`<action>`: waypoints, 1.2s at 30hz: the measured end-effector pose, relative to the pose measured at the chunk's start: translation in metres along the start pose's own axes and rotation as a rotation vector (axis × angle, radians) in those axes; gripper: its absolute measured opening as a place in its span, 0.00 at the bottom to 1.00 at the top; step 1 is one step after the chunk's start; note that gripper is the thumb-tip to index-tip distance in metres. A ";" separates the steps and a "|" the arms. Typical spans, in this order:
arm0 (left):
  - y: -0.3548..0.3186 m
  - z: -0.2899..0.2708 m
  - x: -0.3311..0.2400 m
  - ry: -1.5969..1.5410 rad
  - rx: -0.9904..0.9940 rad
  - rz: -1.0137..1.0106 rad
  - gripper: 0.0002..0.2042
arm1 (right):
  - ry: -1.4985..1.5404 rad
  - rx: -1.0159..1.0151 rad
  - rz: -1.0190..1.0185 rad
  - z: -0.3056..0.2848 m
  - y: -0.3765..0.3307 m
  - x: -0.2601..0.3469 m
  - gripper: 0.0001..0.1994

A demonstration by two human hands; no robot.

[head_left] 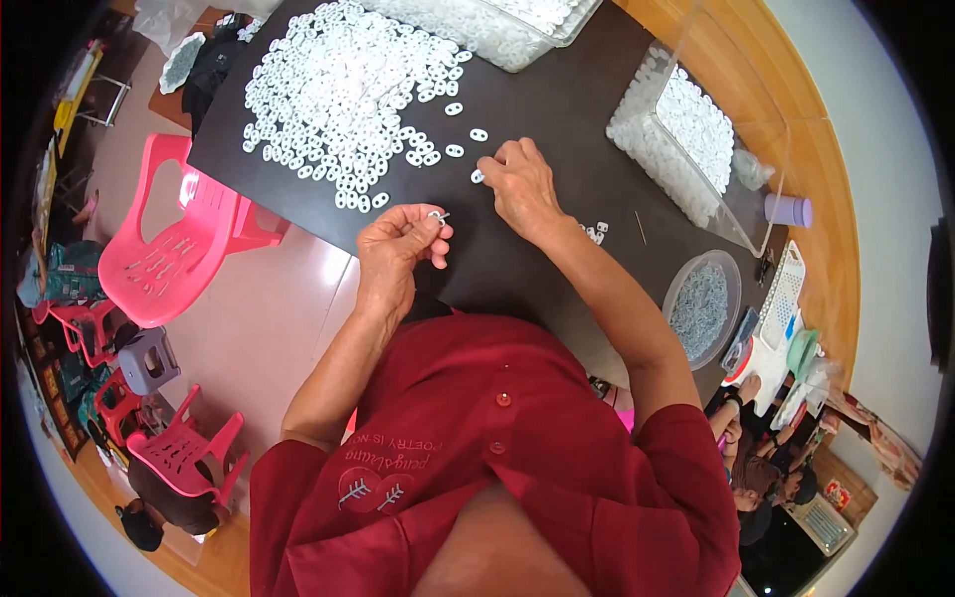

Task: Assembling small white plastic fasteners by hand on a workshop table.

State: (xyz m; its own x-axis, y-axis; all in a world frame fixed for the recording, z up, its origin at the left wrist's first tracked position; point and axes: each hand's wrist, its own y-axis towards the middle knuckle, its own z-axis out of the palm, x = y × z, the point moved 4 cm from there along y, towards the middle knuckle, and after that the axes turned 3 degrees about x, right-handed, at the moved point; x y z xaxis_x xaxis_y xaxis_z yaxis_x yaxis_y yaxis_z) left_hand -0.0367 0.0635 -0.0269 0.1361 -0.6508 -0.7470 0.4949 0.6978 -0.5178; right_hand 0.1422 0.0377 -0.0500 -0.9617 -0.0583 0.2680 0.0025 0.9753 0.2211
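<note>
My left hand [398, 249] is closed in a pinch around a small white plastic piece [436, 218], with a thin metal screw-like part sticking out of it. To its right, the fingertips of my right hand [522, 189] grip a white oval two-hole piece [477, 176] just above the dark table [477, 249]. Many matching pieces form a wide heap [348, 85] beyond my left hand, with a few stray ones between the heap and my right hand. Several white pieces [597, 233] lie beside my right forearm.
A clear bin [662, 149] of white pieces stands at the right, another [517, 50] at the far edge. Near my right elbow is a round tub [704, 308] of small metal parts. A thin stick [641, 228] lies nearby. Pink chairs [179, 229] stand left; other people sit lower right.
</note>
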 end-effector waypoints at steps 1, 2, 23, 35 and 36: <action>0.000 0.001 0.001 -0.006 0.015 -0.010 0.05 | 0.026 0.009 0.012 0.001 -0.002 -0.001 0.12; 0.000 0.001 0.002 -0.011 0.031 -0.020 0.05 | 0.051 0.019 0.025 0.001 -0.004 0.000 0.11; -0.005 0.027 0.006 0.072 0.115 -0.009 0.05 | 1.297 0.000 0.764 -0.034 -0.060 0.008 0.07; -0.018 0.055 0.012 0.173 0.251 -0.006 0.05 | 1.475 -0.162 0.836 -0.063 -0.080 0.025 0.07; -0.018 0.055 0.014 0.167 0.255 0.002 0.06 | 1.469 -0.173 0.848 -0.063 -0.081 0.026 0.07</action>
State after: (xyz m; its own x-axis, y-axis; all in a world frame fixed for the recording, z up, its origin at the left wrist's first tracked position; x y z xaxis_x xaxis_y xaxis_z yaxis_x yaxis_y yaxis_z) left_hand 0.0030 0.0253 -0.0047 0.0047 -0.5767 -0.8169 0.6970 0.5877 -0.4109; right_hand 0.1343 -0.0559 -0.0016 0.3681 0.1964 0.9088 0.4656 0.8071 -0.3630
